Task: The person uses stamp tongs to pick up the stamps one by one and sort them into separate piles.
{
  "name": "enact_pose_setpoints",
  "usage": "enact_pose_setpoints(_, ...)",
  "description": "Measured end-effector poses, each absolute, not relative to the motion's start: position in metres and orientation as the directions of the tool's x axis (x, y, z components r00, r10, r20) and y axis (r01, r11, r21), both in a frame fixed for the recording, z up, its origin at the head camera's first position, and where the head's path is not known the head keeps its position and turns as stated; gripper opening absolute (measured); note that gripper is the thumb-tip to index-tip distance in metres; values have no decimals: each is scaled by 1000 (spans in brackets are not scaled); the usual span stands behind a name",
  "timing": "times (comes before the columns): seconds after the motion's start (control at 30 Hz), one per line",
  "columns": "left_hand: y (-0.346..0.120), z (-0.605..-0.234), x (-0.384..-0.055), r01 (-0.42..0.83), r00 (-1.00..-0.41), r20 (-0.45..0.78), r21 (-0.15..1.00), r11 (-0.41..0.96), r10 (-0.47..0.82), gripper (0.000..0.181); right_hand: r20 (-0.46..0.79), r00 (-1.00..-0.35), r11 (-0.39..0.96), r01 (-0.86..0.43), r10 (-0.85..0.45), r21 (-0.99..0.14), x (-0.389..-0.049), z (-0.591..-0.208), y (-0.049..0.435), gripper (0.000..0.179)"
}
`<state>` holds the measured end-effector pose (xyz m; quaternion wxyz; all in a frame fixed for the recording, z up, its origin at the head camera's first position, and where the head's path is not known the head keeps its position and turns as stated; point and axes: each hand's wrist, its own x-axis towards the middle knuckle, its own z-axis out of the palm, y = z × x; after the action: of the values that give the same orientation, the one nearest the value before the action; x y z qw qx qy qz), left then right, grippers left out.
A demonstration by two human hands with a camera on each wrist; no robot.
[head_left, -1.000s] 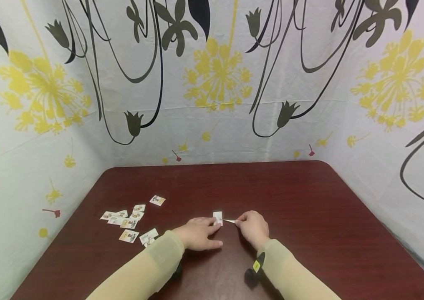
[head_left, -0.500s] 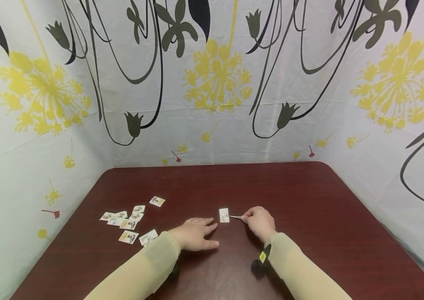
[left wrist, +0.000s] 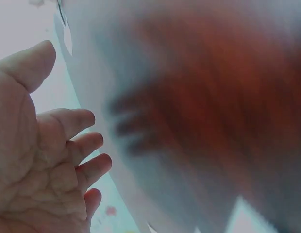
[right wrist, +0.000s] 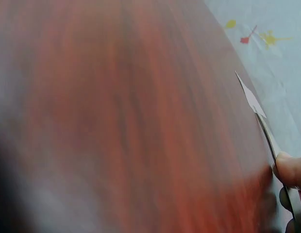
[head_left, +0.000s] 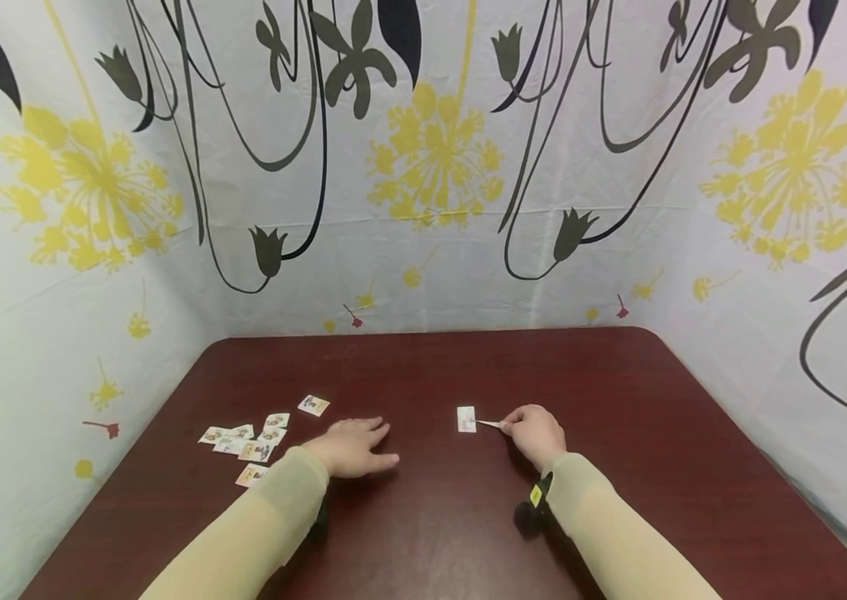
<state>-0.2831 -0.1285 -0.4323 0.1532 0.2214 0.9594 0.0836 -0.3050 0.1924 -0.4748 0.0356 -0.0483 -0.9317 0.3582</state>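
Note:
My right hand (head_left: 536, 435) pinches a pair of slim metal tweezers (head_left: 489, 423) between thumb and fingers, pointing left. Their tips meet the right edge of a small white picture card (head_left: 466, 419) with a faint print. The right wrist view shows the tweezers (right wrist: 271, 138) gripping the card (right wrist: 250, 97), which appears nearly edge-on. Over the table to the left, my left hand (head_left: 352, 447) holds nothing, its fingers spread. In the left wrist view its palm (left wrist: 24, 155) shows bare, fingers slightly bent.
Several similar picture cards (head_left: 254, 451) lie scattered at the left, some overlapping. One separate card (head_left: 314, 405) sits farther back. The dark red wooden table (head_left: 423, 367) meets a patterned cloth (head_left: 423, 275) behind and at both sides.
My left hand has left the card and moved left, overlapping cards on that side. My right hand has moved right and farther away, taking the card along in the tweezers.

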Motion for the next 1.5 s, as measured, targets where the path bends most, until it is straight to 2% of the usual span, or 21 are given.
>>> enact_pose_setpoints(0.27, -172, -438, -306, 277, -918, -235, 199, 940, 321, 71, 16, -992, 740, 85, 128, -667, -312, -474, 202, 13)
enact_pose_setpoints(0.5, -198, -435, -310, 167, -940, -257, 226, 960, 224, 74, 14, -989, 742, 103, 150, -662, -319, -474, 207, 14)
enact_pose_setpoints(0.67, -205, -432, -307, 139, -948, -250, 238, 961, 199, 71, 21, -990, 745, 90, 138, -661, -325, -476, 210, 14)
enact_pose_setpoints(1.07, -198, -433, -310, 176, -929, -286, 220, 959, 236, 71, 20, -995, 758, 65, 102, -648, -338, -478, 225, 16)
enact_pose_setpoints(1.5, -169, -434, -303, 329, -891, -258, 202, 923, 374, 69, 15, -998, 775, 37, 60, -631, -338, -473, 235, 16)
